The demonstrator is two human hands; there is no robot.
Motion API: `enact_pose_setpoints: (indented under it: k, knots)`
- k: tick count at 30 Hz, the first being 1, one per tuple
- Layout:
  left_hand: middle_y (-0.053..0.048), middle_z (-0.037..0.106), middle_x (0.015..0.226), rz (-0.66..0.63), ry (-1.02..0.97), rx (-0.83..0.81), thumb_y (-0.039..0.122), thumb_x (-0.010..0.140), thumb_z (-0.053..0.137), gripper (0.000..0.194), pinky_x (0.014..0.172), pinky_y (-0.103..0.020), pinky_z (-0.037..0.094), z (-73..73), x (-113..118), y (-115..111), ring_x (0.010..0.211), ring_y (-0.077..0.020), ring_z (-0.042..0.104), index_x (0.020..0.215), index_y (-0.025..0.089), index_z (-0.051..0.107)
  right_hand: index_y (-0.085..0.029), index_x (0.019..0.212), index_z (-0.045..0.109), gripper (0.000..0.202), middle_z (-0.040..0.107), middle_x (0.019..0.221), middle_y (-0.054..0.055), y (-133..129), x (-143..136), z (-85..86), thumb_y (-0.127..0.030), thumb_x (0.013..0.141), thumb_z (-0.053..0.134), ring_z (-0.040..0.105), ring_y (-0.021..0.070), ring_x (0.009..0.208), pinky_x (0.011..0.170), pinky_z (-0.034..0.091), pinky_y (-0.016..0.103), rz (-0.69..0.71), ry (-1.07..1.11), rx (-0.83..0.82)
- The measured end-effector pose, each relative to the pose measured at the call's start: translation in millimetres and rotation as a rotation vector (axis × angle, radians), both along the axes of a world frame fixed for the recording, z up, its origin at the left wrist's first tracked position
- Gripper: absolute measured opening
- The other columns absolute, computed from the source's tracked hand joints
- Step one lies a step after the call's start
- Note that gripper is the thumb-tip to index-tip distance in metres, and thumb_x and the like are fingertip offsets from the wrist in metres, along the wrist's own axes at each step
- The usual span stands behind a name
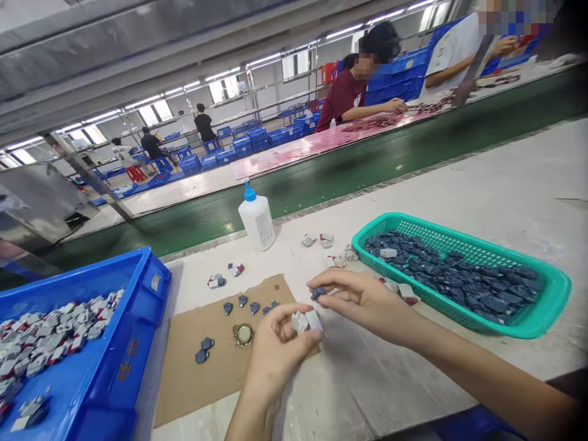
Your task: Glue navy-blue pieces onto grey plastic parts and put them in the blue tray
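Note:
Between the thumb and fingers of my left hand (280,349) is a light grey plastic part (307,321). My right hand (362,300), just above and to the right, pinches a small dark blue plastic piece (316,294); the two parts are close but appear apart. Under my left hand lies a cardboard sheet (184,392), with several dark blue pieces (204,350) spread on it. A bottle cap (243,334) rests there too, holding something pale. Several grey and red parts (337,261) lie on the table beyond my right hand.
To the right stands a green basket (459,236) of dark blue pieces. A blue crate (114,343) with many grey and red parts is at the left. A white bottle with a blue nozzle (257,220) stands behind the cardboard. Past the green belt (312,174), other people work.

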State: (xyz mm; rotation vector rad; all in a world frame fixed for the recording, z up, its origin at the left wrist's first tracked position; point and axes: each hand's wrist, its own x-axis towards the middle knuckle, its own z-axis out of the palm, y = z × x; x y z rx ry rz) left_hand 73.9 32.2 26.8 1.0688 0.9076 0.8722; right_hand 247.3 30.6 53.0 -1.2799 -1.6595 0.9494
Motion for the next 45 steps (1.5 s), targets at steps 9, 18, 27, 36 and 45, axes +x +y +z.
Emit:
enact_pose_setpoints:
  k: [9, 18, 27, 36, 45]
  knots:
    - [0.000, 0.062, 0.088, 0.715, -0.080, -0.042, 0.024, 0.049, 0.083, 0.055, 0.067, -0.014, 0.050, -9.9, -67, -43, 0.077, -0.0111, 0.065, 0.098, 0.021, 0.057, -0.015, 0.094, 0.059, 0.030, 0.062, 0.087, 0.006, 22, -54, -12.4, -0.039, 0.076, 0.055, 0.059, 0.0139, 0.072, 0.065, 0.050, 0.026, 0.109, -0.025, -0.087]
    - [-0.005, 0.066, 0.102, 0.878, -0.264, -0.175, 0.031, 0.048, 0.083, 0.043, 0.080, -0.021, 0.049, -32.2, -92, -37, 0.100, -0.0190, 0.059, 0.085, 0.019, 0.065, -0.017, 0.097, 0.059, 0.024, 0.061, 0.091, 0.006, 41, -95, -25.7, -0.023, 0.086, 0.038, 0.056, 0.0132, 0.080, 0.067, 0.046, 0.025, 0.377, -0.295, 0.238]
    - [-0.002, 0.068, 0.079, 0.889, -0.109, -0.066, 0.038, 0.057, 0.078, 0.046, 0.060, -0.020, 0.052, -30.7, -102, -37, 0.066, -0.0119, 0.062, 0.096, 0.021, 0.060, -0.015, 0.088, 0.055, 0.026, 0.057, 0.084, 0.007, 52, -117, -39.7, -0.014, 0.087, 0.029, 0.052, 0.0158, 0.075, 0.065, 0.039, 0.027, 0.509, -0.722, 0.316]
    - [0.000, 0.060, 0.080, 0.738, 0.093, 0.002, 0.037, 0.068, 0.069, 0.032, 0.063, -0.016, 0.045, -42.6, -105, -33, 0.069, -0.0098, 0.055, 0.091, 0.021, 0.053, -0.015, 0.084, 0.055, 0.022, 0.056, 0.078, 0.005, 58, -115, -32.1, -0.016, 0.086, 0.033, 0.050, 0.0142, 0.068, 0.059, 0.033, 0.025, 0.522, -0.820, 0.354]
    - [-0.002, 0.058, 0.087, 0.705, 0.205, 0.083, 0.031, 0.070, 0.067, 0.018, 0.065, -0.020, 0.042, -44.3, -105, -33, 0.077, -0.0140, 0.053, 0.085, 0.020, 0.062, -0.017, 0.082, 0.056, 0.014, 0.059, 0.081, 0.002, 60, -113, -29.2, -0.027, 0.083, 0.046, 0.054, 0.0139, 0.073, 0.062, 0.037, 0.025, 0.464, -0.638, 0.091]
